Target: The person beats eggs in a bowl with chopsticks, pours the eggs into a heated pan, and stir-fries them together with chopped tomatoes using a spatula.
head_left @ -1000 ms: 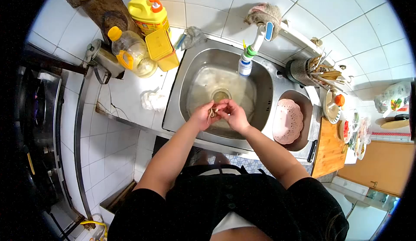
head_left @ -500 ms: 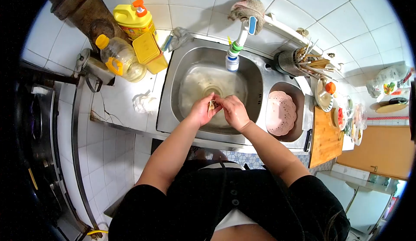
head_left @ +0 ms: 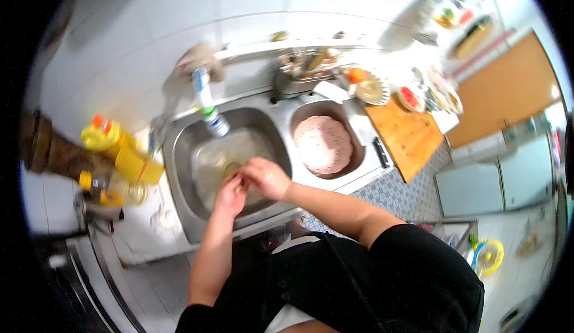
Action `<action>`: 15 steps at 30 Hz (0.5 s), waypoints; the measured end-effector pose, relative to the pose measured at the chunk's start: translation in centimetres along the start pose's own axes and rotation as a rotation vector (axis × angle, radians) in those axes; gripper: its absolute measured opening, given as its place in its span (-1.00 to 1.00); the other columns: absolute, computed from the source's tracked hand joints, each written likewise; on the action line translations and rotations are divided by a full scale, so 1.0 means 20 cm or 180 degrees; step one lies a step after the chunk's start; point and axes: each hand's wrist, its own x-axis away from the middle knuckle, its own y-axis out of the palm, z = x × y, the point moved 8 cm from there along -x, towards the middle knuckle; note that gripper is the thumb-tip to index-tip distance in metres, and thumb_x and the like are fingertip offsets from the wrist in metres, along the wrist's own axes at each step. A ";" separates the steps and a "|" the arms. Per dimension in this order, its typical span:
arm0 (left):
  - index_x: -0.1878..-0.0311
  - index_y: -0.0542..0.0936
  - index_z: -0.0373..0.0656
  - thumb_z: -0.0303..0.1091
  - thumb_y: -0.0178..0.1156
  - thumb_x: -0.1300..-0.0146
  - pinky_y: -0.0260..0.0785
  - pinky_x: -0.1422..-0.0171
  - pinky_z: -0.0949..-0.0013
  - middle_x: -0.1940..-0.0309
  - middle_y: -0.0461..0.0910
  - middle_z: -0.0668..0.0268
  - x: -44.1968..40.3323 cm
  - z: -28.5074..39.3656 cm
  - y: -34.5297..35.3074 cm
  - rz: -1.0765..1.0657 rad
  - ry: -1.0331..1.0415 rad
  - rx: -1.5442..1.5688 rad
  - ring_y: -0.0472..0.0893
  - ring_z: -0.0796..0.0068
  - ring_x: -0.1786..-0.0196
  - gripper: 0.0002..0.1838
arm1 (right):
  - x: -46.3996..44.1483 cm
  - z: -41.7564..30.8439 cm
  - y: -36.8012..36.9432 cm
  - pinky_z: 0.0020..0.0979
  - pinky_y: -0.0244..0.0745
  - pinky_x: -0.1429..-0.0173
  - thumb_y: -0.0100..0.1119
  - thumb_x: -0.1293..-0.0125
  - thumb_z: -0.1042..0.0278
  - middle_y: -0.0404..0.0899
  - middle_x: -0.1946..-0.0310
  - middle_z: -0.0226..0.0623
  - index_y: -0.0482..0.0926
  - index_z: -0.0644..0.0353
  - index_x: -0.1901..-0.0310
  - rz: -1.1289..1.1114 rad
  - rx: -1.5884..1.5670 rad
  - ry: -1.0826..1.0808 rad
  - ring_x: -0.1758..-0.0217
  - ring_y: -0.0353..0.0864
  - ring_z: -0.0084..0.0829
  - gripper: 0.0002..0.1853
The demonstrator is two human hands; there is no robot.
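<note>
My left hand (head_left: pixel 230 196) is over the large sink basin (head_left: pixel 184 180), its fingers curled round a small pale tan piece (head_left: pixel 240 187). It is too small and blurred to name. My right hand (head_left: pixel 267 178) meets the left one, with its fingertips bent down against the same piece. Below and behind the hands is the basin's drain (head_left: pixel 231 168). The tap (head_left: pixel 204 87), with a white and green filter nozzle (head_left: pixel 216 123), hangs over the basin's back part.
A pink scalloped basket (head_left: pixel 323 144) sits in the small right basin. Farther right are a knife (head_left: pixel 380 152), a wooden cutting board (head_left: pixel 409 141) and bowls of food. Yellow containers (head_left: pixel 137 164) and an oil bottle (head_left: pixel 122 190) stand on the left counter. A utensil holder (head_left: pixel 299 81) is behind.
My view has swung to the right, so the sink appears farther left and more of the room shows. Both hands remain together over the basin; the piece between them is now more hidden.
</note>
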 end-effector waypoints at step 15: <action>0.15 0.54 -0.19 -0.58 0.16 -0.17 0.48 0.02 0.50 0.25 0.57 0.29 -0.01 -0.04 0.24 0.0267 0.0095 -0.0086 0.58 0.46 0.16 -0.82 | 0.28 0.30 -0.04 -0.44 0.51 0.17 0.19 -0.14 0.48 0.57 0.37 -0.27 0.47 0.30 0.07 0.0198 -0.1703 0.2457 0.27 0.58 -0.46 -0.70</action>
